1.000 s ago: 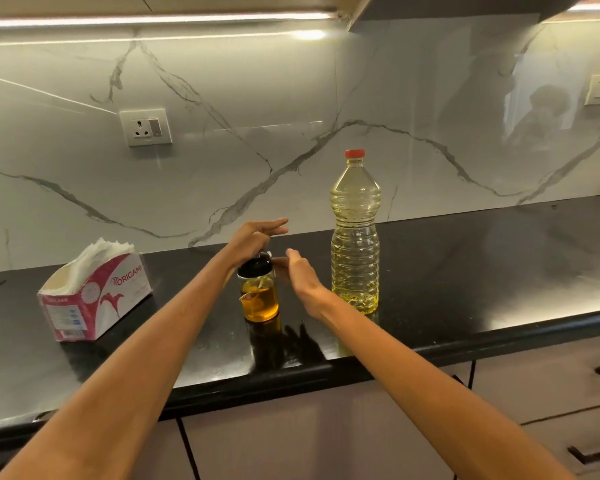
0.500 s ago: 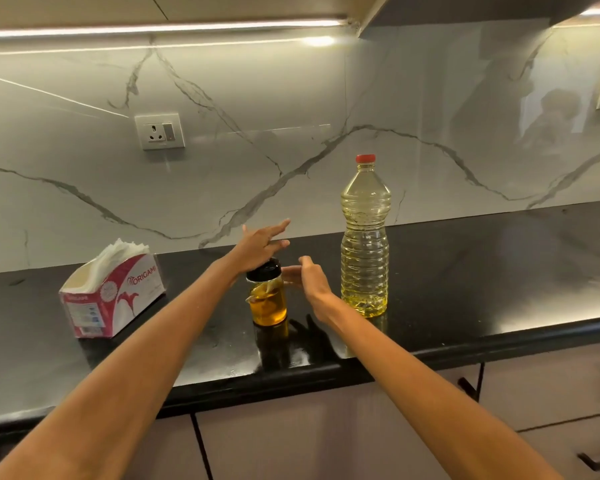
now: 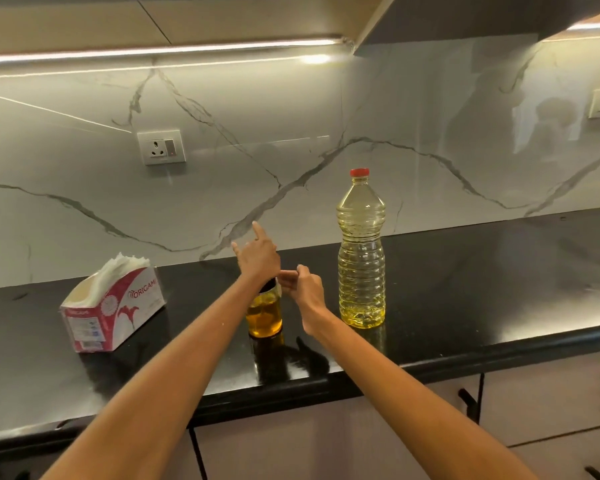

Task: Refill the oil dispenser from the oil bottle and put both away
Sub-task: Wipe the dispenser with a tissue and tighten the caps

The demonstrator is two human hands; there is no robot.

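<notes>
Left hand (image 3: 260, 258) risen over dispenser (image 3: 264, 315) black cap, fingers now splayed; right hand (image 3: 305, 289) beside, grip unclear; amber oil half-full.

tissue box (image 3: 113, 308) — on black countertop (image 3: 465, 289), left | wall socket (image 3: 161, 147) — marble backsplash (image 3: 84, 202)

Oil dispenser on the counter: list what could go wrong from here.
1. The left hand sits on the oil dispenser cap with fingers spread, not wrapped round it; a twist could tip the small jar, already partly full of oil.
2. The right hand works close beside the tall oil bottle; an elbow swing might knock it over.
3. A spill on the glossy black counter would be hard to spot.
</notes>
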